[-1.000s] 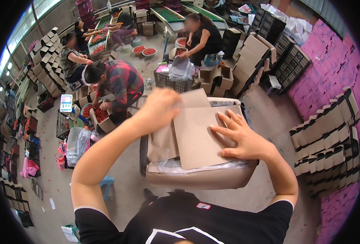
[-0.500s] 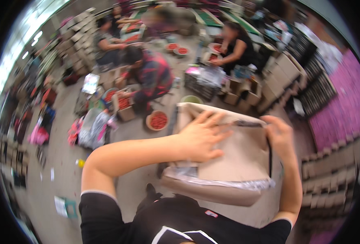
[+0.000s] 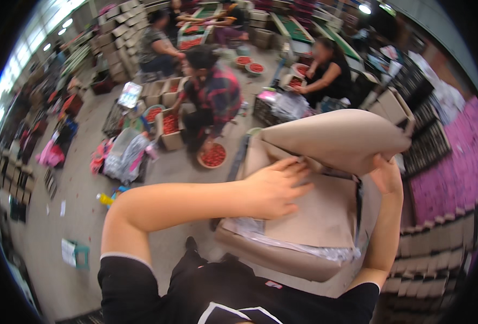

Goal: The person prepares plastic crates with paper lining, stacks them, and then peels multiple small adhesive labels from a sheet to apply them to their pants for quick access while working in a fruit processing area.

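A large crate lined with brown paper (image 3: pixel 325 216) is in front of me. Dark edges show at its left and right, and crinkled clear plastic (image 3: pixel 260 237) runs along the near side. My left hand (image 3: pixel 279 189) lies across the paper on top, palm down with its fingers spread. At the far right corner my right hand (image 3: pixel 386 175) pinches a brown paper flap (image 3: pixel 336 135), which stands raised and bowed above the far side. The paper covers the contents, so I cannot see what is under it.
Ahead, a person in a plaid shirt (image 3: pixel 220 97) crouches beside a round bowl of small red produce (image 3: pixel 213 156) and cartons. Another person in black (image 3: pixel 328 75) sits further right. Stacked brown-lined crates (image 3: pixel 439 237) stand at the right; a small green stool (image 3: pixel 79 254) is at the left.
The far paper flap has come up from the crate and now arches high, gripped by my right hand. My left hand stays spread on the paper. The whole view has shifted slightly.
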Demonstrator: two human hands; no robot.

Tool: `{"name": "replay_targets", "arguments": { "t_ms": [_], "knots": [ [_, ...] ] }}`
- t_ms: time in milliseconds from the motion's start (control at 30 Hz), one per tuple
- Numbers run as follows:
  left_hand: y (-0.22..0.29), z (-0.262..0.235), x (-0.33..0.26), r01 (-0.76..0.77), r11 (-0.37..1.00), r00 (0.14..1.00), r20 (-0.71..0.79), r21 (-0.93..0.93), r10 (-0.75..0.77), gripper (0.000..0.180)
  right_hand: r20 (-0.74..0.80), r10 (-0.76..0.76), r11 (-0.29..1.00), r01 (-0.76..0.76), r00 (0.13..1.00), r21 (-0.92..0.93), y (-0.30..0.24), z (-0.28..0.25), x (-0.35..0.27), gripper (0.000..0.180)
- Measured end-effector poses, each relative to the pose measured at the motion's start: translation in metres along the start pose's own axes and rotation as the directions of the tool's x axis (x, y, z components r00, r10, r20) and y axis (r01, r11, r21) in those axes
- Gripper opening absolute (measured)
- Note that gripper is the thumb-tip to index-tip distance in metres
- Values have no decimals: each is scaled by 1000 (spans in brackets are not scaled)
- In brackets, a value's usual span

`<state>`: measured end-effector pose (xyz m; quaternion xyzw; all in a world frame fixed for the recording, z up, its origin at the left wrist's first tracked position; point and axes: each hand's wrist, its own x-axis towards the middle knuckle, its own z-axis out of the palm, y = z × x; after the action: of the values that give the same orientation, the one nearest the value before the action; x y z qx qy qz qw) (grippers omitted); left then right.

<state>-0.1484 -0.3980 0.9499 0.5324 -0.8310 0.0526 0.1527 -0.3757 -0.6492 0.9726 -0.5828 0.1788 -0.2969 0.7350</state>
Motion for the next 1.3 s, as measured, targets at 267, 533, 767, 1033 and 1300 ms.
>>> {"name": "replay_targets", "arguments": {
  "t_ms": [267, 533, 767, 1033, 1300],
  "knots": [
    [-13, -93, 4, 18, 971, 791, -590, -240, -161, 37, 324, 100, 469, 243, 941, -849, -18, 54, -99, 34],
    [-78, -63, 21, 366, 152, 900, 307, -918, -310, 74, -53, -14, 880, -13, 998, -475, -21, 35, -75, 25],
    [-57, -63, -7, 122, 906, 986, -57, -405, -159, 21, 179, -21, 835, 116, 984, -538, -1, 18, -65, 29],
    [-35, -91, -24, 62, 993, 976, 213, -97, -40, 30, 334, -190, 157, 364, 923, -918, 0, 35, -83, 36],
    [-9, -17, 73, -52, 984, 924, 367, -172, 113, 57, 292, -92, 326, 306, 952, -894, 7, 30, -91, 40]
  ]
}}
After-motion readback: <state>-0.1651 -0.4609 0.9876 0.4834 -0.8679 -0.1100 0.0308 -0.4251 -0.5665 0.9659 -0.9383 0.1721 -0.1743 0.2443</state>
